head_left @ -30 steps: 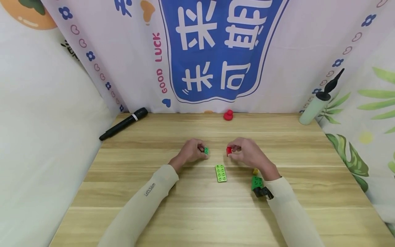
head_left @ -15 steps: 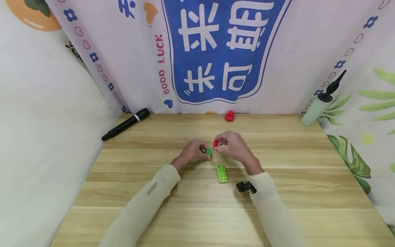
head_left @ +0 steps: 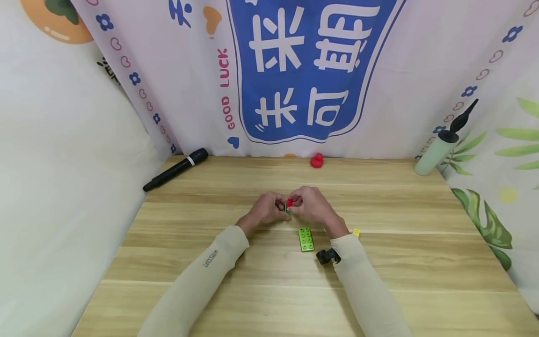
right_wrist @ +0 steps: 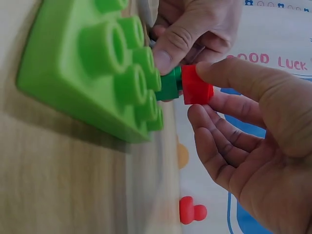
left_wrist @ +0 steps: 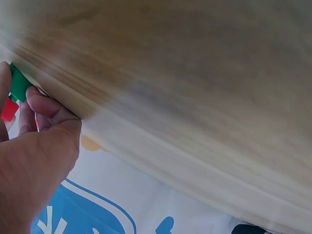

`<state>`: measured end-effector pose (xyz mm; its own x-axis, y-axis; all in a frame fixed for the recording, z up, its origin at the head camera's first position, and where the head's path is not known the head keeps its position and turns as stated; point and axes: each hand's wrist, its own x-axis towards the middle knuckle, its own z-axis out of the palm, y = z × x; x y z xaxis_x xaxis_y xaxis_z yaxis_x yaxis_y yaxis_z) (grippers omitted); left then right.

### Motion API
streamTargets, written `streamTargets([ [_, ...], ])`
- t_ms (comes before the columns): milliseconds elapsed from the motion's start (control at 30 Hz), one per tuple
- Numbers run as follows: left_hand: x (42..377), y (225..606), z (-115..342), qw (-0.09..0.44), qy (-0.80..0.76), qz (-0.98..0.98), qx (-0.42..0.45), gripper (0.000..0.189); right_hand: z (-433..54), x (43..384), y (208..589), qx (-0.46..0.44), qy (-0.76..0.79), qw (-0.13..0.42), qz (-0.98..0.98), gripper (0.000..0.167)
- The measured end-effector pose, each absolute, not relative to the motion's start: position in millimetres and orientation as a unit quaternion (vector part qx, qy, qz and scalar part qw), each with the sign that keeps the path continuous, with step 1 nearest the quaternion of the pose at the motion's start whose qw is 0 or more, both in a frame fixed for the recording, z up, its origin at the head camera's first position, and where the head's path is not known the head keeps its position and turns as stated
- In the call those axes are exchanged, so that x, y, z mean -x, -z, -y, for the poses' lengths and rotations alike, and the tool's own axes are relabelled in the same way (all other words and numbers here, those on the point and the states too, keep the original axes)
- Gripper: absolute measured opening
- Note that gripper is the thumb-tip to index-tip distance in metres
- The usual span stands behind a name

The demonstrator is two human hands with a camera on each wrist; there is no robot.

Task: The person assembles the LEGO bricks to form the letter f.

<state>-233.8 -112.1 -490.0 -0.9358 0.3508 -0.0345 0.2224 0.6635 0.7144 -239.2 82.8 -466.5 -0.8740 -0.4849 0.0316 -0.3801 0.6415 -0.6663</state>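
Observation:
Near the middle of the wooden table, my two hands meet. Thumb and fingers of my left hand pinch a small dark green toy brick. My right hand pinches a small red toy brick between thumb and fingertips. In the right wrist view the red brick sits right at the studded side of the green one, a narrow gap showing. The left wrist view shows the green and red pieces partly behind fingers. A light green studded brick lies on the table just in front of my hands.
A yellow brick peeks out beside the right sleeve. At the back lie a red duck-shaped toy and a black rod with a white band. A pale green cylinder with a black nozzle stands back right, near the printed cloth.
My right hand has moved left with the red brick, bringing it against the green brick in my left hand. The left hand has shifted only slightly. The right sleeve now covers the dark green piece seen earlier.

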Motion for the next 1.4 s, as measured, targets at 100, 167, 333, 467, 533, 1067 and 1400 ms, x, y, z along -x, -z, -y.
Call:
streamTargets([
  [100,233.6,490.6,111.9,0.079,-0.376,-0.908,-0.166,0.019,-81.1,238.3,467.8,0.242,0.358,0.083,-0.898,0.022],
  [167,233.2,490.2,112.0,0.076,-0.375,-0.908,-0.17,0.018,-80.0,237.6,467.4,0.241,0.362,0.086,-0.896,0.022],
  [333,233.4,490.6,112.5,0.077,-0.377,-0.907,-0.173,0.017,-78.5,236.2,466.8,0.227,0.366,0.09,-0.898,0.02],
  [467,234.6,491.2,112.8,0.079,-0.379,-0.905,-0.175,0.016,-78.0,236.4,466.6,0.217,0.371,0.093,-0.898,0.021],
  [533,234.7,490.8,113.0,0.079,-0.378,-0.905,-0.175,0.015,-77.9,236.9,466.7,0.213,0.371,0.096,-0.899,0.021],
  [1067,232.8,490.0,111.1,0.091,-0.379,-0.906,-0.163,0.016,-78.2,235.9,467.4,0.223,0.359,0.083,-0.902,0.024],
  [1400,235.5,490.4,111.1,0.098,-0.378,-0.906,-0.163,0.016,-80.5,240.9,471.7,0.217,0.376,0.098,-0.896,0.024],
])
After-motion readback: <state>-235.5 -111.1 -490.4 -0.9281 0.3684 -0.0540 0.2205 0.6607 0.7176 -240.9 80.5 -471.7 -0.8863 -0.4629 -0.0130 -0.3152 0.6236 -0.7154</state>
